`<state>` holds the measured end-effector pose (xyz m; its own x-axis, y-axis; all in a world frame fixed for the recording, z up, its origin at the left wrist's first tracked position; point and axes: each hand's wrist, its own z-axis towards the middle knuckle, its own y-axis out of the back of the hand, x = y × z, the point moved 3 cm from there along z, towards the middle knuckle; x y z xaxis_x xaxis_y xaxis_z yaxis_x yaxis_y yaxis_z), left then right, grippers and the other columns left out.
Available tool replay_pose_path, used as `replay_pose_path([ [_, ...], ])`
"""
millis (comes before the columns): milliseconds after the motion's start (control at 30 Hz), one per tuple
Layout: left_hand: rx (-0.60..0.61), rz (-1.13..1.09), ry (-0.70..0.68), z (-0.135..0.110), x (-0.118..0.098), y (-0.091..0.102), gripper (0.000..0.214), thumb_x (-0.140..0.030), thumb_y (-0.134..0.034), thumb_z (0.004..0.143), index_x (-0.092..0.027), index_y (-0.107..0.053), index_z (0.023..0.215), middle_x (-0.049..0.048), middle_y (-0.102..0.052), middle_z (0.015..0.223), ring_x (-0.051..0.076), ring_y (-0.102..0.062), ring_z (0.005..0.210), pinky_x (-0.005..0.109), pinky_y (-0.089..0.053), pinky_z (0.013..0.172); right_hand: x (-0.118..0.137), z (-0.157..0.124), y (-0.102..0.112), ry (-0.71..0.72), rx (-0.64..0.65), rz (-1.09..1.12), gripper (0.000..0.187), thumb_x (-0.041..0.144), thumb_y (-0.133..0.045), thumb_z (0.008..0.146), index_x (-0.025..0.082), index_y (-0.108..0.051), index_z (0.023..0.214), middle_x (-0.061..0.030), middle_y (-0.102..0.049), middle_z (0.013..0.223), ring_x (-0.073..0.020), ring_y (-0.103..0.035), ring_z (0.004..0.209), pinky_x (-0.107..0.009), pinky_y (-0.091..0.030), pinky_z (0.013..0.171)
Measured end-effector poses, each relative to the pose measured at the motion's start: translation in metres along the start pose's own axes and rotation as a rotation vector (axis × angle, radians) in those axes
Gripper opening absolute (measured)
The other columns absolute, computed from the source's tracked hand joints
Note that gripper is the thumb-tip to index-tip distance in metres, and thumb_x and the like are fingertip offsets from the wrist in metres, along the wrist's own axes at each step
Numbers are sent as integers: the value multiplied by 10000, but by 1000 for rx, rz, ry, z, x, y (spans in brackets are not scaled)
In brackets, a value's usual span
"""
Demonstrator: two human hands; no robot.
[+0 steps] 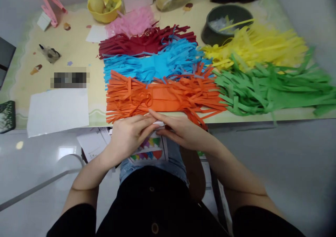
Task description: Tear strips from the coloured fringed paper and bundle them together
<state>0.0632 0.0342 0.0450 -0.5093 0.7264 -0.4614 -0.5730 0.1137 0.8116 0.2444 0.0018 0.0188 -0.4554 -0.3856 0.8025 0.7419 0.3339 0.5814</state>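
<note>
Both hands meet at the table's near edge, over my lap. My left hand (pixel 130 133) and my right hand (pixel 178 130) have their fingers pinched together on a small white piece of paper (pixel 159 124) between them. Just beyond the fingertips lies a pile of orange paper strips (pixel 162 97). Under the hands, on my lap, rests a sheet printed with rows of coloured triangles (pixel 149 149).
Piles of cut strips cover the table: blue (pixel 154 63), dark red (pixel 141 42), pink (pixel 133 21), yellow (pixel 254 44), green (pixel 273 88). A white sheet (pixel 57 111) lies at left, a dark bowl (pixel 225 21) and a yellow bowl (pixel 105 6) at the back.
</note>
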Motion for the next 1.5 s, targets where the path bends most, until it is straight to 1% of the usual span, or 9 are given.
replay_pose_path([
  [200,-11,55,42,3,-6,-4,247,-359,-609,989,-193,-786,939,15,-801,880,124,-750,756,202,-531,655,0,2,-1,7,-11,-16,625,312,-506,1028,207,-307,1611,-129,-611,1456,-255,-622,1313,-415,-547,1062],
  [400,-37,22,-44,-1,-3,-3,214,-307,-612,988,-172,-778,988,42,-807,965,141,-767,845,202,-559,726,-1,2,-3,26,-13,-6,635,298,-530,1019,215,-312,1609,-120,-608,1461,-248,-632,1300,-381,-558,1043],
  [633,-49,49,19,0,-1,-3,229,-351,-615,987,-199,-783,951,8,-792,867,109,-744,756,183,-516,654,0,5,-3,-6,-13,-37,669,290,-528,1014,209,-267,1625,-130,-603,1465,-256,-636,1294,-395,-558,1036],
  [867,-59,131,-43,0,-4,-4,220,-313,-593,997,-186,-764,941,11,-805,920,122,-755,781,198,-524,662,-3,5,-5,-10,2,-13,669,295,-518,1019,202,-254,1628,-128,-598,1471,-251,-623,1312,-410,-545,1056],
  [1033,-42,194,-214,-1,-4,-2,224,-247,-552,1005,-159,-729,1110,50,-803,1026,147,-764,851,221,-548,684,-5,4,-3,3,-15,49,645,267,-533,1015,212,-299,1613,-102,-612,1460,-214,-639,1290,-351,-547,1051],
  [1133,-30,271,-259,-4,-3,-1,235,-240,-574,996,-154,-709,1167,53,-801,1028,152,-755,805,238,-534,646,-4,3,-2,16,-31,77,641,252,-542,1008,242,-318,1608,-85,-590,1486,-209,-633,1297,-344,-541,1060],
  [1233,-67,221,-196,-5,-1,1,190,-250,-596,987,-177,-736,1091,31,-803,963,142,-748,774,228,-528,649,-3,3,-5,12,-23,57,647,255,-527,1014,244,-291,1617,-91,-551,1520,-216,-593,1346,-367,-514,1099],
  [1367,-47,85,-76,-2,-1,2,193,-300,-613,986,-189,-759,925,4,-798,902,122,-746,772,205,-522,666,2,5,-9,13,4,19,670,259,-501,1025,215,-228,1634,-121,-562,1507,-230,-588,1352,-386,-526,1084],
  [1500,-65,156,-104,1,-5,2,241,-335,-610,988,-180,-753,872,4,-792,859,129,-735,729,225,-495,606,5,7,-10,7,8,11,684,253,-514,1016,239,-224,1636,-110,-602,1471,-230,-637,1293,-382,-549,1052],
])
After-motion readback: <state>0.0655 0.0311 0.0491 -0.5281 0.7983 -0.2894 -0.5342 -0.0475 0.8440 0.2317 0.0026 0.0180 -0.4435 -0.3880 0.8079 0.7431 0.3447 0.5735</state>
